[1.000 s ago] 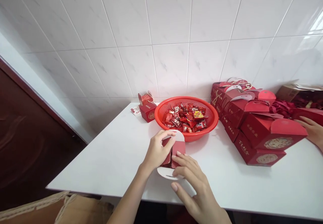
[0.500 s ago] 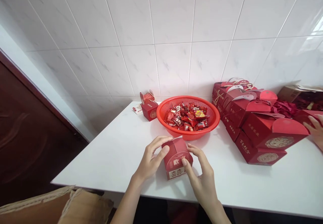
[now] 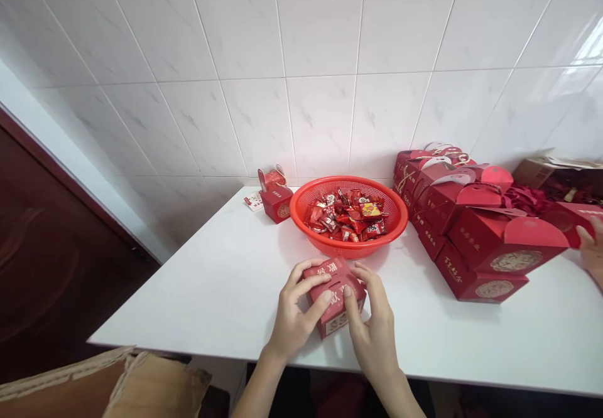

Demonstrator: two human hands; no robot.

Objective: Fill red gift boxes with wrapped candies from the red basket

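A small red box (image 3: pixel 335 286) with pale lettering sits near the table's front edge, its top flaps folded down nearly flat. My left hand (image 3: pixel 299 305) grips its left side, with fingers across the top. On the right side, my right hand (image 3: pixel 372 317) holds the box, thumb on the top panel and fingers around the far corner. Just behind the box stands a red plastic basket (image 3: pixel 305 237) with wrapped candies (image 3: pixel 346 217) in it.
Stacked red gift boxes (image 3: pixel 509 242) fill the right side of the white table (image 3: pixel 198 299). A small open red box (image 3: pixel 277 202) stands left of the basket. Another person's hand (image 3: pixel 592 245) touches a red box at far right. Cardboard (image 3: pixel 155 386) lies lower left.
The box's raised top flaps are now pressed down and overlap, and the box has turned slightly. My left hand's fingers have moved onto the top. The other person's hand has shifted at the right edge.
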